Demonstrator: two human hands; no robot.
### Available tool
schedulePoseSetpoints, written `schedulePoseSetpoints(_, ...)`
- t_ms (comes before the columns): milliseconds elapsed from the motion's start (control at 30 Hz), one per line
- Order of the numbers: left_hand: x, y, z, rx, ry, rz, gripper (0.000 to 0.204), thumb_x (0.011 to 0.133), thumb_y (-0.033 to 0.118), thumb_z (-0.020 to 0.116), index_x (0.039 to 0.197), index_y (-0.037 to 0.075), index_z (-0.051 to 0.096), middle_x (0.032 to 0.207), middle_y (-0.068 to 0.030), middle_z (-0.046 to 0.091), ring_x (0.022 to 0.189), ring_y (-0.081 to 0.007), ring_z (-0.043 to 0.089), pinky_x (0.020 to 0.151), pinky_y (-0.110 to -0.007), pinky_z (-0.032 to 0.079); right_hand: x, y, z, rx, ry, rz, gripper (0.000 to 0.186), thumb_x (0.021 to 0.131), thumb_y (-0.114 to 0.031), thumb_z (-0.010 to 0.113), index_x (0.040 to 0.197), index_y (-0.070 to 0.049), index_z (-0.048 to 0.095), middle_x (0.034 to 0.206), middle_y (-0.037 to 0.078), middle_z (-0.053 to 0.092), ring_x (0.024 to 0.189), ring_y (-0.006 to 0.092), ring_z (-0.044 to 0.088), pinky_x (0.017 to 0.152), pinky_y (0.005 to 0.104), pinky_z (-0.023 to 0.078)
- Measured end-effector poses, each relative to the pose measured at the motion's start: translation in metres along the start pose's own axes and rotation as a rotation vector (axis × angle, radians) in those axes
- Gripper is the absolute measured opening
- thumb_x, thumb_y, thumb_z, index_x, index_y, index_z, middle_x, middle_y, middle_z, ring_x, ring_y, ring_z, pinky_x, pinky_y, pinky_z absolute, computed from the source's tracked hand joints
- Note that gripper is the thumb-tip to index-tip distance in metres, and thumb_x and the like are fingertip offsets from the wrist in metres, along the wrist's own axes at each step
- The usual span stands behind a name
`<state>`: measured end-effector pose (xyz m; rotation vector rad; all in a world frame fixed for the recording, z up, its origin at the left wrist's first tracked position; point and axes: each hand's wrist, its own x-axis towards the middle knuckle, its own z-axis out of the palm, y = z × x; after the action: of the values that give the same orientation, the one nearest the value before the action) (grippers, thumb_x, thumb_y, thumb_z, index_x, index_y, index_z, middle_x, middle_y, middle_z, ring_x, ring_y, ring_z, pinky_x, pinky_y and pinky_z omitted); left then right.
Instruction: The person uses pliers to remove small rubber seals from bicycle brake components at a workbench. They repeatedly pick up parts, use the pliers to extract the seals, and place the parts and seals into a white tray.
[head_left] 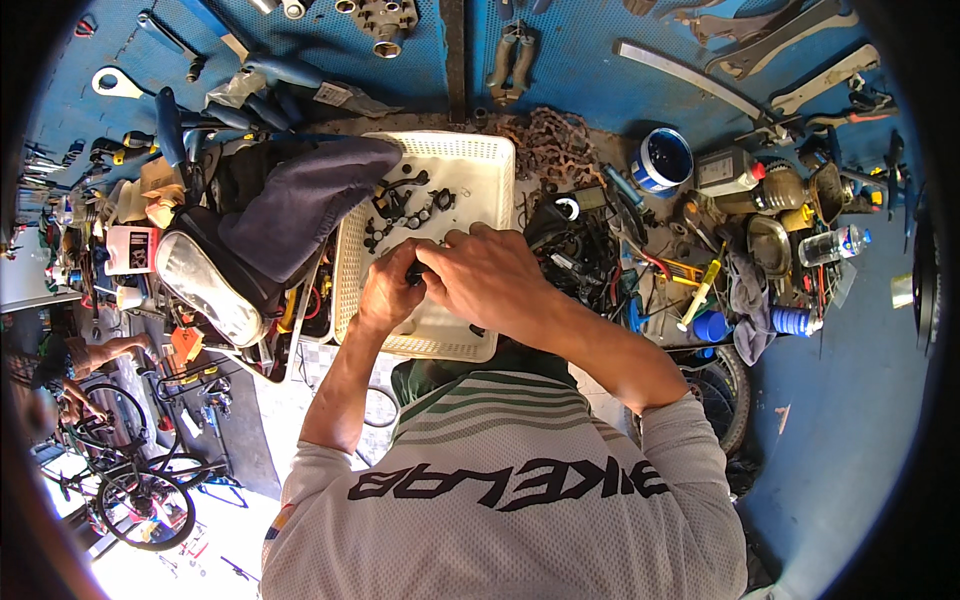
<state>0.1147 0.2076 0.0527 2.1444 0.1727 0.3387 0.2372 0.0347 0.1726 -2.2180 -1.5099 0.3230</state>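
My left hand (390, 285) and my right hand (480, 275) meet over a white plastic basket (505, 190). The left fingers are closed on a small black part (416, 271), mostly hidden between the hands, so its kind cannot be told. Curled against it from the other side, the right hand's fingers also grip it. Beyond the hands, several small black metal-looking parts (395, 203) and little rings lie loose on the basket floor. Another dark piece (476, 329) shows below the right hand, near the basket's closer end.
A dark grey cloth (300, 215) drapes over the basket's left edge, beside a clear-topped case (205, 290). Rusty chains (555, 145), a blue-and-white tub (663, 160), bottles and tools crowd the bench at right. Tools hang on the blue wall. Far left, a person crouches by a bicycle (145, 505).
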Motion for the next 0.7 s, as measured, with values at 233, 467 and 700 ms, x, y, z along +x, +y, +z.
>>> schedulePoseSetpoints(233,0.003,0.002,-0.001,0.003,0.009,0.052,0.036,0.082,-0.003,0.074,0.117,0.005,0.067,0.095,-0.0196,0.074,0.083,-0.0432,0.073,0.071,-0.046,0.058,0.003,0.000,-0.002,0.029,-0.041,0.008,0.020,0.097,-0.023,0.069,0.103,-0.004,0.067,0.086,0.018,0.075,0.083,0.0386,0.075,0.072,0.0527,0.057)
schedulePoseSetpoints(467,0.008,0.007,-0.003,0.013,0.036,0.090,0.033,0.084,0.003,0.080,0.115,0.005,0.068,0.094,-0.0188,0.074,0.080,-0.0407,0.073,0.070,-0.045,0.058,0.007,-0.004,-0.006,0.024,-0.068,0.019,0.022,0.096,-0.023,0.070,0.107,-0.004,0.068,0.088,0.018,0.076,0.084,0.0384,0.075,0.072,0.0518,0.058)
schedulePoseSetpoints(700,0.014,0.012,-0.003,0.040,0.085,0.180,0.034,0.085,0.003,0.079,0.116,0.006,0.067,0.093,-0.0182,0.075,0.081,-0.0406,0.075,0.071,-0.045,0.059,0.006,-0.008,-0.009,-0.017,-0.030,0.031,0.030,0.096,-0.023,0.071,0.117,-0.001,0.068,0.091,0.019,0.076,0.088,0.0386,0.075,0.073,0.0520,0.059)
